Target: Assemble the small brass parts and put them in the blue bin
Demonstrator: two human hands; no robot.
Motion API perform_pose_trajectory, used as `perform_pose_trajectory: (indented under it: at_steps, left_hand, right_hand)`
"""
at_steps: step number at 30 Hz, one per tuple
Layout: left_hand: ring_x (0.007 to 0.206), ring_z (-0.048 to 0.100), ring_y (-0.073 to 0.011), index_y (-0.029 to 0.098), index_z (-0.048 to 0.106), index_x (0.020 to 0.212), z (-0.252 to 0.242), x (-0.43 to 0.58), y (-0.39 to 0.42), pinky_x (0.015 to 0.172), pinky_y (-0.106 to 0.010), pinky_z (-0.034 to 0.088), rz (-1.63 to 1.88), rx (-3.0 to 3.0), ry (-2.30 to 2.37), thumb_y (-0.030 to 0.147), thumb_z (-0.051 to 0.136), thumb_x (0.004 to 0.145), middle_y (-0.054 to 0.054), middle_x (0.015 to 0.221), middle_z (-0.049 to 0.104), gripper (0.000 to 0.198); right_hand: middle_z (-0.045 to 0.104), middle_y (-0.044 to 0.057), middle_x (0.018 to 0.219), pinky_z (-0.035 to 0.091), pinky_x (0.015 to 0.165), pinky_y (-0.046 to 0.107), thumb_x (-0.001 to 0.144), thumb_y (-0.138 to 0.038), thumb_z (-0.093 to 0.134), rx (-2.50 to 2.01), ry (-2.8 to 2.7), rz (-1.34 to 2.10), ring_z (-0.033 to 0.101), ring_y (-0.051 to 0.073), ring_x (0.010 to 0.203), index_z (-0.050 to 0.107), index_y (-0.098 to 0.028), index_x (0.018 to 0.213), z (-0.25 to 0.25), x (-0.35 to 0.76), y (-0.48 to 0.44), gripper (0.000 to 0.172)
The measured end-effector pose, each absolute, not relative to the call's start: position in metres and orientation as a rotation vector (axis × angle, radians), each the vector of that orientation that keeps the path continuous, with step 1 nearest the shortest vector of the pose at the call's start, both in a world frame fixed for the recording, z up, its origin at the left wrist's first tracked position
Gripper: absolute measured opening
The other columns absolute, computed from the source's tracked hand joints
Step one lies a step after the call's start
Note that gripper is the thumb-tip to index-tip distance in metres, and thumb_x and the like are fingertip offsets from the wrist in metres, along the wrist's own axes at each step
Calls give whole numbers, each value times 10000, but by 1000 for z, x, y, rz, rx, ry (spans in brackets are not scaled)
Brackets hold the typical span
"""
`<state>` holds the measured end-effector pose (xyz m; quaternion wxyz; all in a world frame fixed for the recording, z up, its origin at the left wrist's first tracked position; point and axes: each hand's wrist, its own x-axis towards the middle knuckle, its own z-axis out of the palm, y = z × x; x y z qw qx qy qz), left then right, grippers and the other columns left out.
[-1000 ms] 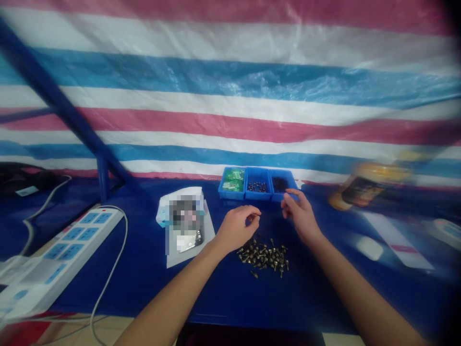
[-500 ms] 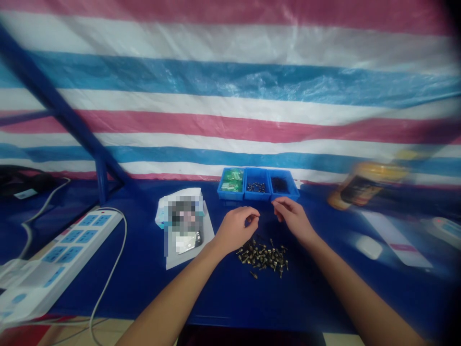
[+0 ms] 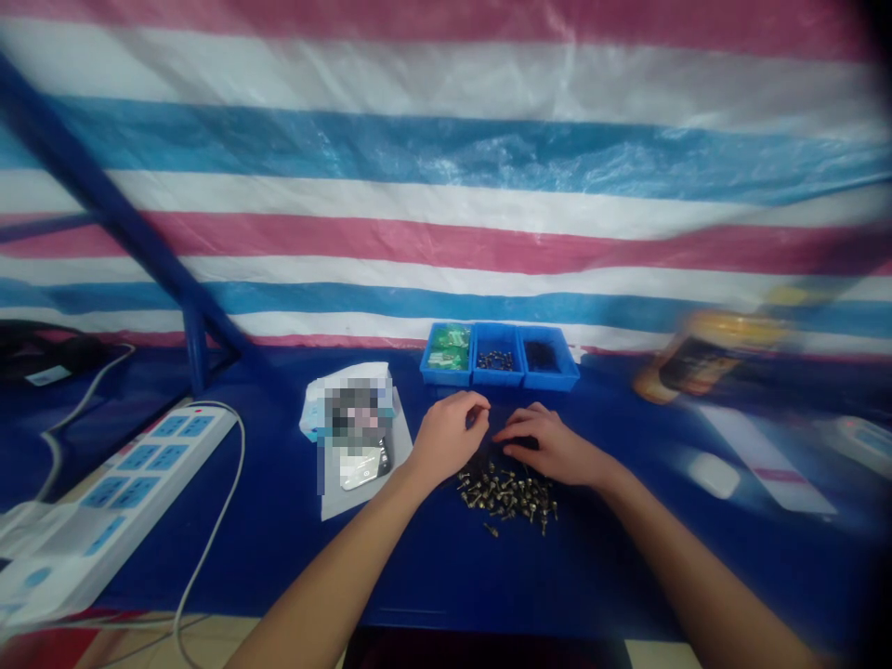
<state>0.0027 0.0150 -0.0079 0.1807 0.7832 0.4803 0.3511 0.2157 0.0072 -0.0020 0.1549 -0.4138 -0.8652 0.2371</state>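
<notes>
A loose pile of small dark and brass-coloured metal parts, like screws or fittings [image 3: 512,497], lies on the blue table, with one piece apart at the front. My left hand [image 3: 452,432] hovers at the pile's upper left, thumb and fingers curled into a pinch; whatever is between the fingertips is too small to make out. Over the pile's upper right edge is my right hand [image 3: 554,446], thumb and forefinger stretched out to the left with a gap between them. Nothing shows in its grasp. Behind both hands, a blue bin [image 3: 498,379] contains small metal pieces.
Beside that bin stand one with green packets [image 3: 446,379] and one with dark bits [image 3: 550,382]. A phone [image 3: 363,467] lies on white packaging at left, near a power strip [image 3: 150,474]. A blurred jar [image 3: 711,358] and a white rounded object [image 3: 714,475] are at right.
My right hand has come down and left from in front of the bins to the pile, its fingers spreading from a pinch. My left hand has shifted slightly left and up, still pinched.
</notes>
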Motion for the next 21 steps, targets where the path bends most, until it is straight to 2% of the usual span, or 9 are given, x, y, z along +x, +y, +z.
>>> perform_pose_trajectory:
  at_steps: [4,9,16,21]
  left_hand:
    - [805,607,-161,241,652,944,-9,4,14,723,-266,454,973,2218,1368,220,531,890,0,873,667,134]
    - [811,609,-165,240,655,948,-9,5,13,735,-269,459,945,2221,1362,220,530,885,-5,874,668,141]
    - [810,613,-169,230,661,951,-8,5,13,716,-269,458,941,2228,1328,214,531,885,-15,874,667,147]
    - [801,610,-165,227,670,952,-4,6,11,714,-267,457,945,2223,1277,232,529,903,-18,866,664,149]
  right_hand:
    - [627,26,1059,338,926,472,908,-356,604,-1208,-2552,626,514,239,1005,722,-372,1034,-5,213,6,174]
    - [629,30,1041,332,949,461,920,-289,583,-1210,-2534,597,555,219,998,721,-318,975,-8,212,9,151]
    - [678,26,964,428,851,346,924,-207,533,-1105,-2380,690,601,195,910,678,-253,948,-12,213,14,154]
    - [686,6,894,460,755,306,919,-266,540,-1112,-2142,838,618,173,796,620,-239,978,-7,213,14,103]
